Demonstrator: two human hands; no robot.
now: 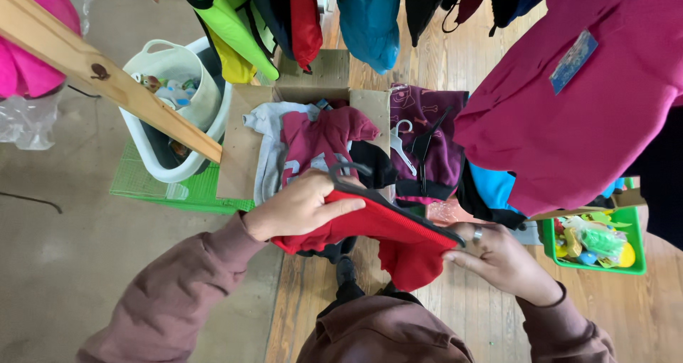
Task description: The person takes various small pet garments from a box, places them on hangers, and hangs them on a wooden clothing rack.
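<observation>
A blue rectangular tag [573, 61] hangs on the magenta garment [569, 114] above the right hand [501, 261]. Both it and the left hand [299, 206] are closed on a red knit garment [384, 238] on a black hanger [388, 203] between them.

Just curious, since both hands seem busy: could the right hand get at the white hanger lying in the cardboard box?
Probably not as things stand: the right hand pinches the red garment, though nothing covers the white hanger atop the box's clothes.
</observation>
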